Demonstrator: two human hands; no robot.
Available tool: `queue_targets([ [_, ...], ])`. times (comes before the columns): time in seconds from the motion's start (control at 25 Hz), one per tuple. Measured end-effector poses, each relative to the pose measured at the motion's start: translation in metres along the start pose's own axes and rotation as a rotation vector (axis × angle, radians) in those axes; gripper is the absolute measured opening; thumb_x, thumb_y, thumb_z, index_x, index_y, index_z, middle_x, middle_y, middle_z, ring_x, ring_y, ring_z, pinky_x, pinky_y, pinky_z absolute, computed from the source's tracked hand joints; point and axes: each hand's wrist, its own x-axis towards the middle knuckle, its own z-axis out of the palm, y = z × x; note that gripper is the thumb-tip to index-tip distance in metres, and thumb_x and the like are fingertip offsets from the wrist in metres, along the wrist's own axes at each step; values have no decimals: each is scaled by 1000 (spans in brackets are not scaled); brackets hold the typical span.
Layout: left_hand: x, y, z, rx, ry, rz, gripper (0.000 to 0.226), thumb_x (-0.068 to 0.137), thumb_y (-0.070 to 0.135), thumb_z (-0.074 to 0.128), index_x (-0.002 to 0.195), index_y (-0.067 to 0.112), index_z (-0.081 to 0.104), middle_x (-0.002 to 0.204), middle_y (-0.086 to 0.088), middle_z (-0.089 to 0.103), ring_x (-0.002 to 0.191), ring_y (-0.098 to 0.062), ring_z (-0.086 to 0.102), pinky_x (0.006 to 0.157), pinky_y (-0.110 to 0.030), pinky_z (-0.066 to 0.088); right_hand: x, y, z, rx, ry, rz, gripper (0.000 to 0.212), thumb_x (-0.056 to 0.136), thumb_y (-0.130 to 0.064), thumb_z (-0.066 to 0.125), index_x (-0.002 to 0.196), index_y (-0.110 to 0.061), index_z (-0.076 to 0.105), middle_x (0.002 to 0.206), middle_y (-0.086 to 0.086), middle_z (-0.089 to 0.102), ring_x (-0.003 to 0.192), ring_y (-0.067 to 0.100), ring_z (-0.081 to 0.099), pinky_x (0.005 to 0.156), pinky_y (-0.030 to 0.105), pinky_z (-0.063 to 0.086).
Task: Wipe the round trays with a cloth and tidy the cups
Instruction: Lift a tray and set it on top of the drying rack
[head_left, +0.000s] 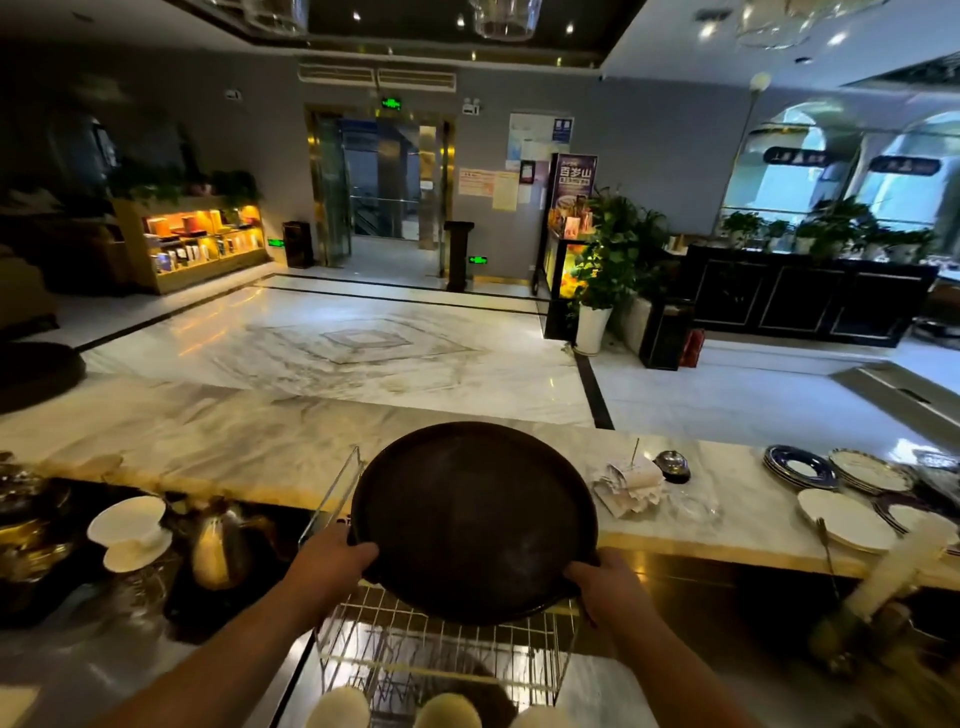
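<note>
A dark round tray (472, 514) is held up, tilted toward me, above a wire rack (447, 654). My left hand (332, 564) grips its lower left rim. Its lower right rim is in the grip of my right hand (605, 584). Three pale cups (447, 712) show at the bottom edge, in front of the rack. No cloth is in view in either hand.
A marble counter (249, 447) runs across behind the tray. On it lie crumpled receipts on a spike (631, 483), a call bell (672, 465) and stacked plates (852, 499) at the right. At the left stand a white cup on a saucer (130, 530) and a metal kettle (218, 545).
</note>
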Motion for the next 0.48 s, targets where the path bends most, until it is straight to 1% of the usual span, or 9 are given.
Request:
queue_targets([
  [0.08, 11, -10, -5, 23, -10, 6, 23, 87, 31, 65, 105, 16, 67, 97, -10, 71, 89, -25, 68, 85, -46, 59, 3, 2, 13, 12, 2, 18, 11, 90, -13, 69, 96, -18, 62, 85, 11, 73, 48, 9, 65, 38, 16, 46],
  [0.16, 19, -17, -8, 25, -11, 1, 23, 86, 31, 65, 103, 16, 68, 96, -10, 71, 87, -24, 67, 82, -43, 58, 6, 5, 24, 23, 4, 49, 12, 91, -13, 68, 99, -19, 61, 87, 13, 73, 43, 8, 61, 39, 20, 46],
  [0.28, 24, -26, -8, 27, -12, -28, 16, 85, 28, 67, 94, 15, 68, 89, -9, 71, 80, -22, 68, 74, -40, 58, 11, 10, 35, 16, 20, 90, 13, 92, -14, 66, 102, -18, 59, 90, 15, 73, 40, 7, 57, 40, 23, 47],
  [0.36, 27, -30, -6, 19, -16, -33, 7, 85, 22, 68, 85, 15, 66, 80, -5, 70, 71, -17, 67, 65, -33, 56, 12, 12, 39, 15, 29, 115, 12, 93, -13, 65, 101, -18, 58, 92, 14, 73, 42, 8, 58, 40, 22, 47],
  [0.4, 28, -32, -5, 1, -17, -38, 5, 86, 19, 68, 84, 15, 65, 79, -2, 69, 69, -16, 66, 62, -31, 55, 12, 12, 40, 11, 30, 120, 11, 94, -12, 64, 100, -18, 58, 92, 14, 72, 44, 9, 58, 41, 22, 48],
  [0.44, 29, -34, -4, -5, -20, -44, 6, 86, 20, 68, 89, 15, 65, 83, -2, 69, 73, -19, 68, 62, -30, 55, 12, 13, 41, 7, 28, 121, 10, 94, -12, 64, 100, -18, 58, 93, 14, 72, 46, 9, 58, 41, 22, 48],
  [0.48, 31, -37, -2, 8, -24, -46, 14, 87, 22, 67, 97, 14, 65, 90, -4, 69, 81, -23, 69, 67, -32, 56, 12, 14, 42, 7, 25, 121, 10, 95, -12, 63, 100, -18, 58, 94, 14, 72, 47, 10, 57, 41, 22, 47],
])
